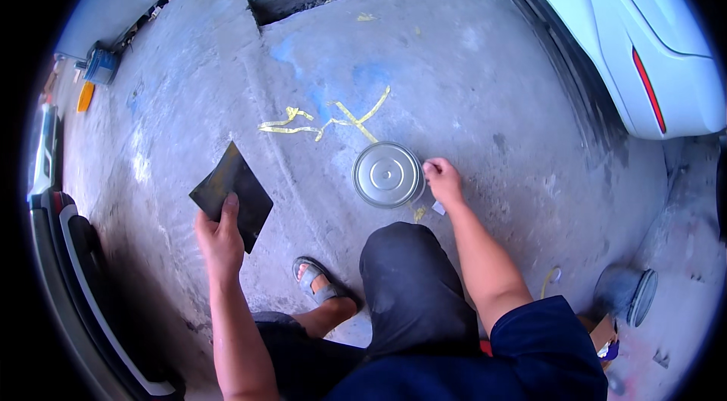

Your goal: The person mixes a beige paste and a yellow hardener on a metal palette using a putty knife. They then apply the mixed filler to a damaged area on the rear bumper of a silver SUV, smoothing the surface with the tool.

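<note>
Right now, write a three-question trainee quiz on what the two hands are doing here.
1. True or false: the left hand holds a dark flat sheet.
2. The right hand touches the: A) sandal B) round metal can C) white car
3. What lies on the concrete floor just beyond the can?

Key:
1. True.
2. B; the fingers rest at its right edge, lid still on.
3. Yellow tape strips.

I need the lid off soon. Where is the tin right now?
The tin stands on the concrete mid-frame, right hand touching its right edge, yellow tape just beyond it.
</note>
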{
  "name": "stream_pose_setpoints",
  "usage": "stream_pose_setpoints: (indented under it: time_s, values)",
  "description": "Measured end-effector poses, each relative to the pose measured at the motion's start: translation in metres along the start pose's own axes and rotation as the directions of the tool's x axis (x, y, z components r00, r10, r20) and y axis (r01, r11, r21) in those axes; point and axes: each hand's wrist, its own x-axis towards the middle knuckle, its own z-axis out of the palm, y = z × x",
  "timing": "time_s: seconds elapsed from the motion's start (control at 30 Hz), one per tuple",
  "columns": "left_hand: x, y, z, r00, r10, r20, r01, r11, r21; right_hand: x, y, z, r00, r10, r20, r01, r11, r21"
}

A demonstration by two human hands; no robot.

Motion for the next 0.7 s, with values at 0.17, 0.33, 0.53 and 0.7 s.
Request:
stream_pose_setpoints:
  time_s: [0.17,0.33,0.53,0.7]
  values:
    - [0.002,0.008,0.008,0.999,0.045,-0.019,-0.046,0.998,-0.038,0.000,-0.057,0.010,0.985,-0.063,0.159,0.135,0.856,-0.499]
    - [0.002,0.009,0.008,0.999,0.042,-0.011,-0.042,0.999,0.006,0.008,-0.089,0.009,0.970,0.040,0.241,0.135,0.732,-0.668]
    - [0.002,0.011,0.019,1.000,0.022,0.016,-0.022,1.000,0.015,0.005,-0.096,-0.009,0.952,0.057,0.299,0.042,0.949,-0.312]
    - [-0.005,0.016,0.014,0.998,-0.039,0.043,0.039,0.999,-0.004,-0.008,-0.088,-0.090,0.991,0.124,-0.047,-0.129,0.985,-0.114]
